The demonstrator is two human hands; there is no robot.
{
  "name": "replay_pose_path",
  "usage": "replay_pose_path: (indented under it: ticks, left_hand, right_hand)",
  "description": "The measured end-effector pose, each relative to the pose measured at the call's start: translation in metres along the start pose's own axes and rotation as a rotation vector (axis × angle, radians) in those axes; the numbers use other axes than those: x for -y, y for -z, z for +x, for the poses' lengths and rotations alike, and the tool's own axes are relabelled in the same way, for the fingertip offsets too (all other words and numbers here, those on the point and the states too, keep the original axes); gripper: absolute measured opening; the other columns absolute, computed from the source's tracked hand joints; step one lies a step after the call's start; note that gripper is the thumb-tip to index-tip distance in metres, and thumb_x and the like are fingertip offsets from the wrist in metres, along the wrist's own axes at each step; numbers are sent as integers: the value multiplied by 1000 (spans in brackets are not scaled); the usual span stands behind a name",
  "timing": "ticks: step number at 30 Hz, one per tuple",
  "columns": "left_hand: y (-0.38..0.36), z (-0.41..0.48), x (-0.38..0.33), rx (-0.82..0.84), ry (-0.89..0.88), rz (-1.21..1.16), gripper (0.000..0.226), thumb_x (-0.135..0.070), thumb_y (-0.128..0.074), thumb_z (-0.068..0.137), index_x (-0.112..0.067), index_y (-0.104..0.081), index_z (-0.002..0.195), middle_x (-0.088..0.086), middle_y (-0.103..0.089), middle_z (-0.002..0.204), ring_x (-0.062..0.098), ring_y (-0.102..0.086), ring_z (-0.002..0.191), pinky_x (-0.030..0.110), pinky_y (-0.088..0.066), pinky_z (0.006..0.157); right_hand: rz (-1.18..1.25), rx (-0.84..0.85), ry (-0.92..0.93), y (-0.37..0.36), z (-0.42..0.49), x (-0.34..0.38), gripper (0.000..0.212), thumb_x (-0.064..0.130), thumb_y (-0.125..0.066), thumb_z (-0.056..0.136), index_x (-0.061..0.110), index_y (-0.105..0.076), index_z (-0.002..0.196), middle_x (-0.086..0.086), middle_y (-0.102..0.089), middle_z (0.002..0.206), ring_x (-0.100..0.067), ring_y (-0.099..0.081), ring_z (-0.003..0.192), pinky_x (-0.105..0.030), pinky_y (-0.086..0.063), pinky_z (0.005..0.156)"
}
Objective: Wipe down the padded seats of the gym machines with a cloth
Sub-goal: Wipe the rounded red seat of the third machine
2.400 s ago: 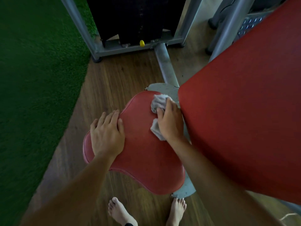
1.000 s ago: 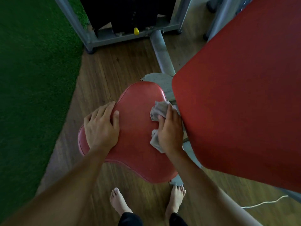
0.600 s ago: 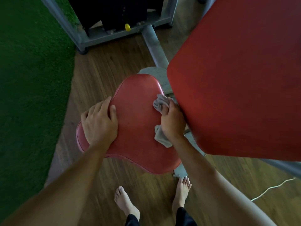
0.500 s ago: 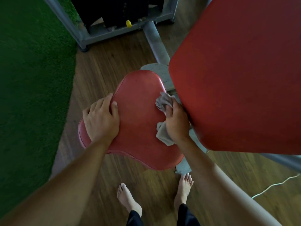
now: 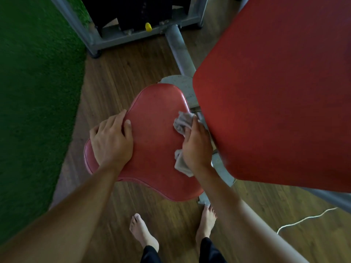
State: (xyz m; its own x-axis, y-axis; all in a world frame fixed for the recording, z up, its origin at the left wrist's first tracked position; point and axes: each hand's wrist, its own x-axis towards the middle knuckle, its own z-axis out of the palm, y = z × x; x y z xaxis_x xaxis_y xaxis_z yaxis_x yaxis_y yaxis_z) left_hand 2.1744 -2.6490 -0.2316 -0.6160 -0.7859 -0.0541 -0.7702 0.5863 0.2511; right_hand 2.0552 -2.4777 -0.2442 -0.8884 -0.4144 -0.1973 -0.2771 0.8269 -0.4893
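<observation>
Two hands are working a red seat (image 5: 157, 141) mid-frame: left hand (image 5: 112, 141) lying open, right hand (image 5: 197, 147) gripping a cloth (image 5: 182, 122) that risks snagging under the backrest (image 5: 275, 92).

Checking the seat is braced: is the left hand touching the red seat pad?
Touching. The head view shows the left hand lying flat on the red seat pad, fingers over its left edge.

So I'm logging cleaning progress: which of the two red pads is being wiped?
The smaller, low seat pad, under both hands; the cloth lies on it. The big backrest pad is untouched.
</observation>
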Motion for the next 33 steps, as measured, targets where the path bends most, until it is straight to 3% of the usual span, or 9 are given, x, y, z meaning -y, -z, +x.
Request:
replay_pose_path:
  ticks: [4, 9, 14, 17, 19, 21, 25, 29, 33]
  left_hand:
    - [2, -1, -1, -3, 8, -2, 40, -36, -39, 105, -24, -56, 140, 0, -66, 132, 24, -58, 120, 44, -35, 103]
    - [0, -1, 1, -5, -2, 14, 41, -38, -38, 105, -25, -55, 140, 1, -66, 131, 25, -59, 120, 46, -36, 103]
    - [0, 0, 1, -3, -5, 2, 42, -39, -38, 105, -25, -55, 140, 0, -65, 132, 25, -59, 120, 47, -36, 103]
    - [0, 0, 1, -4, -17, -2, 43, -40, -37, 104, -25, -55, 140, 0, -65, 133, 25, -58, 121, 46, -35, 103]
    - [0, 0, 1, -7, -26, -14, 44, -41, -37, 104, -25, -54, 141, 0, -64, 135, 25, -58, 122, 46, -35, 103]
    - [0, -1, 1, -6, -31, -30, 44, -41, -36, 104, -26, -53, 143, 0, -62, 138, 25, -56, 124, 46, -34, 104]
    - [1, -1, 5, 16, -70, -44, 47, -44, -35, 104, -31, -46, 147, -2, -56, 145, 24, -51, 132, 48, -31, 108]
    - [3, 3, 14, 114, -139, -31, 51, -48, -29, 105, -36, -35, 154, -5, -42, 157, 21, -36, 146, 47, -24, 116]
    - [10, 10, 30, 312, -242, 10, 55, -51, -22, 106, -38, -15, 159, -6, -8, 169, 20, -5, 156, 48, -11, 122]
  right_hand:
    - [15, -4, -2, 1, -20, -8, 50, 28, -39, 106, 4, -40, 150, -13, -51, 148, -26, -50, 134, -34, -42, 109]
    - [-50, -4, -29, -2, 10, -2, 46, 28, -40, 106, 7, -45, 147, -12, -62, 135, -26, -60, 122, -32, -46, 96]
    - [34, 38, 33, 8, -20, -16, 50, 30, -39, 107, 9, -38, 152, -10, -52, 146, -25, -50, 133, -33, -44, 106]
    - [100, 111, -77, 19, -60, -34, 51, 36, -34, 105, 23, -33, 155, -3, -46, 151, -21, -45, 136, -35, -40, 110]
    - [271, 89, -179, 25, -91, -47, 47, 36, -37, 103, 29, -41, 149, 0, -53, 144, -20, -51, 131, -39, -45, 108]
    - [373, 35, -242, 23, -107, -54, 41, 30, -41, 105, 23, -48, 145, 0, -60, 138, -19, -58, 126, -38, -48, 105]
    - [279, 15, -298, 16, -81, -46, 36, 30, -40, 106, 21, -56, 137, 2, -69, 125, -21, -66, 113, -30, -48, 92]
    - [273, 15, -335, 17, -72, -38, 36, 33, -38, 106, 18, -56, 134, -7, -70, 117, -29, -66, 108, -31, -45, 81]
    - [303, -103, -293, 11, -121, -35, 40, 27, -43, 105, 18, -50, 144, -5, -66, 126, -23, -62, 113, -30, -47, 89]
